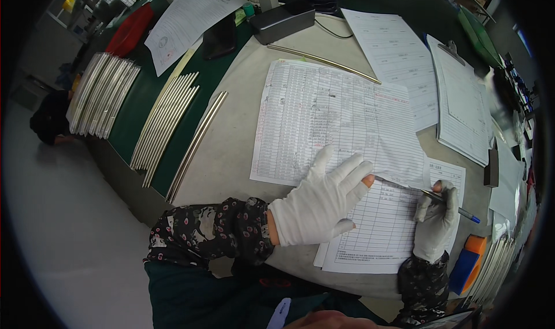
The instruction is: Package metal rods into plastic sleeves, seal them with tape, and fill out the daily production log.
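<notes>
My left hand [321, 199], in a white glove with some bare fingertips, lies spread over the lower edge of a large printed sheet [341, 115] with handwriting on it. Under that sheet a second ruled form [370, 230] shows, reaching toward my body. In its white glove my right hand [436, 219] grips a pen [467, 214], whose blue end points right. The pen's other end meets the lower right corner of the large sheet, where the paper lifts slightly. Patterned sleeves cover both forearms.
Metal rods [166, 121] lie in a row at the left, beside wrapped rods [104, 95]. One rod [324, 63] crosses above the papers. A black box [283, 21] stands behind it. Right are a clipboard [462, 103], an orange-and-blue block [467, 265] and more rods [491, 271].
</notes>
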Motion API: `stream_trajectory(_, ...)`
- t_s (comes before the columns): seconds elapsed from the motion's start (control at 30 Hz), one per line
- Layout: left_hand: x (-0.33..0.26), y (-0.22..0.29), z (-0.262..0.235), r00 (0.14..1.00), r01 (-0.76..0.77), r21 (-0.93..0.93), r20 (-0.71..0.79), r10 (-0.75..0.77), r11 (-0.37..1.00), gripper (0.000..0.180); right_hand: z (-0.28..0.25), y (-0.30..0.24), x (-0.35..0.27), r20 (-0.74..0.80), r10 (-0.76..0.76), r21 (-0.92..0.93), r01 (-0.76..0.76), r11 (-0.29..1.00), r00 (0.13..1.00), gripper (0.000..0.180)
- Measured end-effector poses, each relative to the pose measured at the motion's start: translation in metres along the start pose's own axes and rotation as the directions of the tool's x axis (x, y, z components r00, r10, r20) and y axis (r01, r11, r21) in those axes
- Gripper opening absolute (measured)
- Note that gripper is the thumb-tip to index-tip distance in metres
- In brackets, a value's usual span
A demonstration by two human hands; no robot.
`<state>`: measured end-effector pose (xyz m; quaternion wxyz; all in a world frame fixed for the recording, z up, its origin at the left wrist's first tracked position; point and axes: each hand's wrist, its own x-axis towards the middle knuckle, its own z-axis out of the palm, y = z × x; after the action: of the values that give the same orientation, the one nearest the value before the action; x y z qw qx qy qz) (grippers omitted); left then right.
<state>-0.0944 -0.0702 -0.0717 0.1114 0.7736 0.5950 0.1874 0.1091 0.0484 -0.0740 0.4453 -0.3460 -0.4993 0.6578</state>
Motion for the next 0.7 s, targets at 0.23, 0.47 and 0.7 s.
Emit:
stream_trajectory(0.23,0.0013,0.0017,-0.0017,1.000,-0.001,-0.018,0.009,0.002,1.000,0.074,0.0009,-0.0013,-0.0004,-0.013,-0.018,-0.015,0.018,1.000,1.000,0.036)
stream_trajectory(0.47,-0.0001,0.0011,-0.0010,1.000,-0.012,-0.016,-0.010,0.012,1.000,0.073,-0.0026,0.0008,-0.0001,0.032,-0.020,-0.015,0.020,1.000,0.999,0.036)
stream_trajectory(0.7,0.0012,0.0011,-0.0038,1.000,-0.007,-0.019,0.016,0.007,1.000,0.074,0.0021,-0.0013,-0.0013,-0.020,-0.001,0.003,0.001,1.000,1.000,0.036)
